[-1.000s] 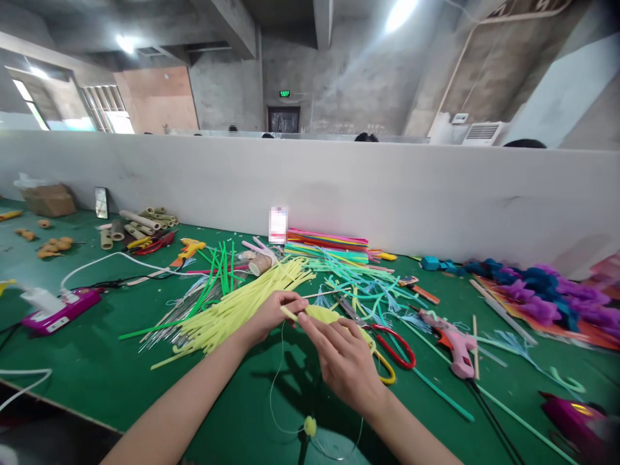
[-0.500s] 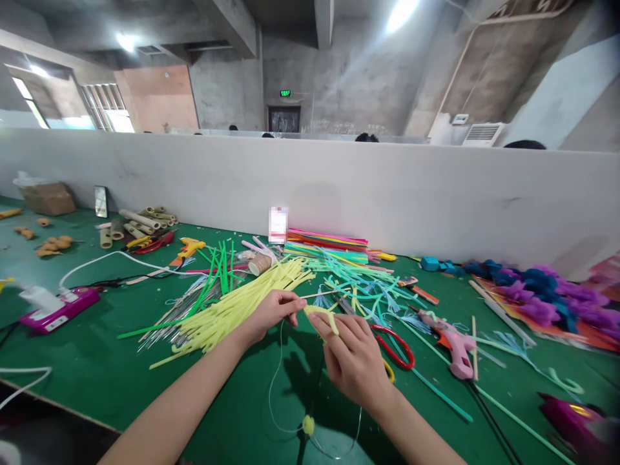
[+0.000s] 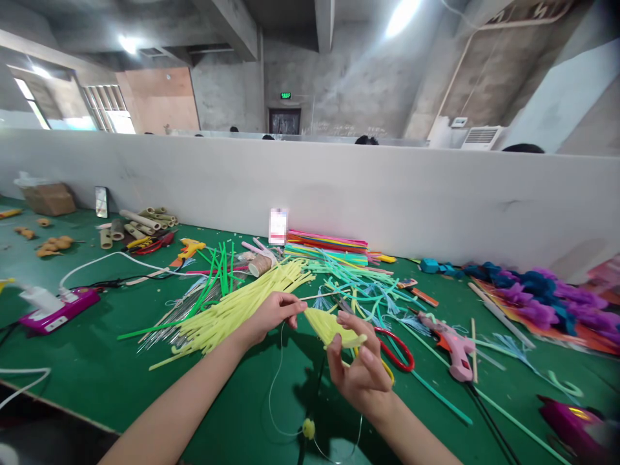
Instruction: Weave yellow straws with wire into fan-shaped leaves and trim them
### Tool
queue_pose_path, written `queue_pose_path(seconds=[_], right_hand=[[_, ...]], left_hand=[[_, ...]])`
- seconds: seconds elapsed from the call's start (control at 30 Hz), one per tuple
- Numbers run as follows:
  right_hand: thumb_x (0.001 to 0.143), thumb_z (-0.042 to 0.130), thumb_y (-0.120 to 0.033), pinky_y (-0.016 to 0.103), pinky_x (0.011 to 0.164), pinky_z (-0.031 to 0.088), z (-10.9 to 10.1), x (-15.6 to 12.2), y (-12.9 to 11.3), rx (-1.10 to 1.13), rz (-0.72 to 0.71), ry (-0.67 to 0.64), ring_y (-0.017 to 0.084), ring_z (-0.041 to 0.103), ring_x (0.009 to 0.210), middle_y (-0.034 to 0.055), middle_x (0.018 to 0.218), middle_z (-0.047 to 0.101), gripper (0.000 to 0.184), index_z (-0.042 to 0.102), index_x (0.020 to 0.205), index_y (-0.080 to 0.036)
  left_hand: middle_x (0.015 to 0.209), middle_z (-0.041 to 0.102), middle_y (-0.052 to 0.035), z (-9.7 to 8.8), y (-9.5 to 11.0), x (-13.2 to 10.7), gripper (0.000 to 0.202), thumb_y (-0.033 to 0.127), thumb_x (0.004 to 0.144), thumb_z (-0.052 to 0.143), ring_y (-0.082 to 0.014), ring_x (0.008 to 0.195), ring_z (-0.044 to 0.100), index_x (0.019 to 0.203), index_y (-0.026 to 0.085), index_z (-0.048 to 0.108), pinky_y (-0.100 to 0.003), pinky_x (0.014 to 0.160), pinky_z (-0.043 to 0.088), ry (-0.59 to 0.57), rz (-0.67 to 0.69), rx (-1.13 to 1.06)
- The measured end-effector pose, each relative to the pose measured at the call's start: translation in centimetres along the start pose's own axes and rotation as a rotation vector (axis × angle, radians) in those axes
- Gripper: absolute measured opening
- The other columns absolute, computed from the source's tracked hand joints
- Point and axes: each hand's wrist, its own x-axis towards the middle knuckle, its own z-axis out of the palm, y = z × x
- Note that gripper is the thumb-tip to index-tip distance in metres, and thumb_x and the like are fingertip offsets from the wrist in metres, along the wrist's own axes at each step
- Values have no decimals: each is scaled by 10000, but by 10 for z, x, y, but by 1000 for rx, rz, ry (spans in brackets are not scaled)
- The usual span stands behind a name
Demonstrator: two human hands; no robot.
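Observation:
Between my hands is a fan-shaped piece of pale yellow pipe cleaners (image 3: 325, 327). My left hand (image 3: 274, 315) pinches its narrow tip between thumb and fingertips. At the wide end, the thumb and index finger of my right hand (image 3: 363, 374) grip the piece, with the other fingers curled beneath. Below them on the green table lies a small yellow bead-like lump (image 3: 309, 428) with a thin clear thread looping from it. Scissors (image 3: 398, 350) with red and yellow handles lie partly behind my right hand. A pile of loose yellow pipe cleaners (image 3: 242, 307) spreads beside my left hand.
Green and teal pipe cleaners (image 3: 358, 274) lie behind my hands. A pink glue gun (image 3: 458, 349) is at right, a yellow glue gun (image 3: 191, 247) at left. A purple power strip (image 3: 61, 311) with cords sits far left. A white partition (image 3: 411, 194) borders the table.
My right hand has turned over and its fingers have lifted off the yellow piece, so more of the fan shape shows. My left hand keeps its pinch in the same place.

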Motion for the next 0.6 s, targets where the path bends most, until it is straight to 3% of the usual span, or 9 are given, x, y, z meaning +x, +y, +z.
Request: queue_pose_path(seconds=[0.1, 0.17, 0.37, 0.6], right_hand=[[776, 574, 38, 494, 779, 560, 0, 5, -3, 6, -19, 139, 243, 621, 1022, 141, 1276, 542, 812, 145, 1377, -298], [765, 565, 56, 494, 802, 554, -1, 9, -5, 21, -7, 120, 244, 610, 1037, 130, 1218, 584, 828, 159, 1412, -265], [821, 495, 0, 469, 880, 521, -7, 14, -9, -13, 48, -88, 249, 558, 1133, 135, 1278, 581, 765, 164, 1474, -224], [851, 446, -41, 398, 879, 511, -13, 17, -6, -70, -27, -323, 220, 588, 1071, 62, 1183, 653, 619, 357, 1423, -262]], left_hand=[[526, 572, 7, 0, 1, 0, 403, 548, 734, 638, -115, 522, 527, 673, 150, 633, -241, 602, 414, 3, -3, 1], [529, 575, 5, 0, 1, 0, 404, 547, 737, 636, -116, 524, 526, 672, 148, 632, -242, 606, 414, 1, -7, 4], [537, 576, 2, -1, 1, -1, 379, 515, 761, 625, -113, 534, 522, 686, 143, 635, -237, 608, 411, -6, 4, 13], [579, 572, 2, 0, -2, 1, 344, 479, 747, 647, -111, 537, 518, 717, 137, 648, -228, 574, 411, -11, 0, -9]])
